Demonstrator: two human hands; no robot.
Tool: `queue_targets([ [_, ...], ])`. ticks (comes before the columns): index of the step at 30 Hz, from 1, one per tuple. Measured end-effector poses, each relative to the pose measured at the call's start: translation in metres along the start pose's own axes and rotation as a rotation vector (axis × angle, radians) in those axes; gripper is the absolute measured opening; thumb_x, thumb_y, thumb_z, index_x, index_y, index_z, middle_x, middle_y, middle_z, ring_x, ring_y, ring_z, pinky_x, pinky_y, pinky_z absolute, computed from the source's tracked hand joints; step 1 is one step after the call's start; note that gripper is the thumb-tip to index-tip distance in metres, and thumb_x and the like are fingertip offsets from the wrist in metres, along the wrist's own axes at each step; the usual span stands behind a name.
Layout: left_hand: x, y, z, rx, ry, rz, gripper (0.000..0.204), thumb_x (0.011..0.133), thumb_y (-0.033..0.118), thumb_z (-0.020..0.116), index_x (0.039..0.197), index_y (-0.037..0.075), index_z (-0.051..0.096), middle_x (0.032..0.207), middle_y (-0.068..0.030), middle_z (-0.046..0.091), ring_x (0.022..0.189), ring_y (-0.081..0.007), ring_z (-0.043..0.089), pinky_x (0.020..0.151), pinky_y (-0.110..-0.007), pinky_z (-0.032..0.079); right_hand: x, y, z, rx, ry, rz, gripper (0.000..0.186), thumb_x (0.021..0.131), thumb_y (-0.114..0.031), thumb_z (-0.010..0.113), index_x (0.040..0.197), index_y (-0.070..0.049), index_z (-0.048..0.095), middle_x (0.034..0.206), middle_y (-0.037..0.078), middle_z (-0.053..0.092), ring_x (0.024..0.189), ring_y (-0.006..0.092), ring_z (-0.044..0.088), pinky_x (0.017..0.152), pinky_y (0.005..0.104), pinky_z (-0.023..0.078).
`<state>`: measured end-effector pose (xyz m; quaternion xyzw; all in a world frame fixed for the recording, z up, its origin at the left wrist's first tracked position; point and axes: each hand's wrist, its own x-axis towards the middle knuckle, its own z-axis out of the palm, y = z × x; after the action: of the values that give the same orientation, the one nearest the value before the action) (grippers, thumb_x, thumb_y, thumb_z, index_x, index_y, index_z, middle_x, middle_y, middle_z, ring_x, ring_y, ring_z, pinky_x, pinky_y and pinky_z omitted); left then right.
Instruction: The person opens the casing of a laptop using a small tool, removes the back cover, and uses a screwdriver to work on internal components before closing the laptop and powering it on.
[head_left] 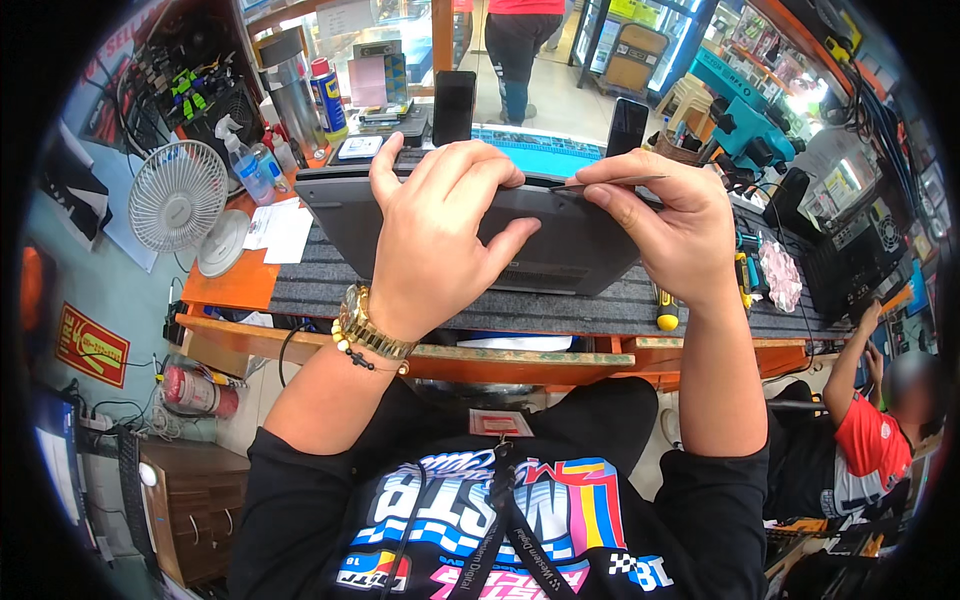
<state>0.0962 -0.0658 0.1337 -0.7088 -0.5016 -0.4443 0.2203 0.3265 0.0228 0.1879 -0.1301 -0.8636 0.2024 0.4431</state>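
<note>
A dark grey laptop [575, 240] stands on its long edge on the bench, tilted, its underside facing me. My left hand [435, 225] grips its upper edge, with fingers curled over the top and thumb near the underside. Between the thumb and fingers of my right hand [690, 220] is a thin, flat pry tool [640, 181]. The tool lies along the laptop's upper edge, where a narrow dark gap shows. How deep its tip sits in the seam, I cannot tell.
A ribbed grey mat [350, 290] covers the bench. Right of the laptop lie a yellow-black screwdriver [667, 308] and crumpled pink cloth [779, 275]. A white fan [178, 197], spray bottle [246, 165] and two upright phones stand around. Another person [870, 440] sits at right; someone stands beyond the bench.
</note>
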Motion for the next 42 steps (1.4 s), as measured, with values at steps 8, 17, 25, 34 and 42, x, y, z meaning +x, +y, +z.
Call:
queue_targets([
  [8, 0.000, -0.002, 0.001, -0.006, 0.007, -0.003, 0.042, 0.076, 0.025, 0.097, 0.110, 0.012, 0.075, 0.119, -0.0033, 0.075, 0.117, -0.0235, 0.071, 0.122, -0.056, 0.024, 0.003, -0.004, -0.002, -0.058, -0.025, -0.004, 0.011, 0.095, 0.002, 0.078, 0.105, 0.002, 0.081, 0.096, 0.012, 0.083, 0.088, 0.0182, 0.081, 0.078, 0.0289, 0.062],
  [17, 0.004, -0.003, 0.001, -0.011, 0.010, -0.004, 0.044, 0.075, 0.023, 0.097, 0.110, 0.012, 0.073, 0.115, -0.0027, 0.074, 0.114, -0.0232, 0.071, 0.121, -0.055, 0.025, 0.001, -0.007, 0.004, -0.331, -0.040, -0.294, 0.018, 0.086, 0.001, 0.082, 0.104, -0.002, 0.077, 0.090, 0.011, 0.077, 0.082, 0.0288, 0.074, 0.072, 0.0387, 0.059],
  [25, 0.008, -0.002, 0.007, -0.037, 0.005, -0.026, 0.046, 0.074, 0.022, 0.097, 0.110, 0.011, 0.071, 0.113, -0.0021, 0.073, 0.114, -0.0239, 0.069, 0.120, -0.052, 0.026, -0.005, 0.009, 0.017, -0.533, 0.016, -0.587, 0.025, 0.079, 0.000, 0.079, 0.104, -0.002, 0.075, 0.099, 0.012, 0.077, 0.090, 0.0294, 0.074, 0.074, 0.0405, 0.059],
  [34, 0.007, -0.001, 0.004, -0.028, -0.027, -0.034, 0.046, 0.075, 0.024, 0.097, 0.110, 0.011, 0.070, 0.113, -0.0019, 0.072, 0.113, -0.0245, 0.069, 0.120, -0.052, 0.027, 0.019, -0.002, 0.009, 0.009, -0.012, 0.083, 0.007, 0.099, -0.003, 0.073, 0.101, 0.004, 0.074, 0.083, 0.013, 0.078, 0.074, 0.0175, 0.074, 0.070, 0.0307, 0.057],
  [42, -0.006, -0.009, 0.016, 0.034, 0.100, 0.134, 0.041, 0.077, 0.020, 0.095, 0.115, 0.018, 0.080, 0.131, -0.0017, 0.076, 0.128, -0.0246, 0.069, 0.128, -0.058, 0.020, 0.034, -0.006, 0.011, 0.042, -0.039, 0.251, 0.012, 0.099, -0.008, 0.070, 0.098, 0.004, 0.073, 0.080, 0.012, 0.077, 0.074, 0.0168, 0.074, 0.070, 0.0324, 0.057],
])
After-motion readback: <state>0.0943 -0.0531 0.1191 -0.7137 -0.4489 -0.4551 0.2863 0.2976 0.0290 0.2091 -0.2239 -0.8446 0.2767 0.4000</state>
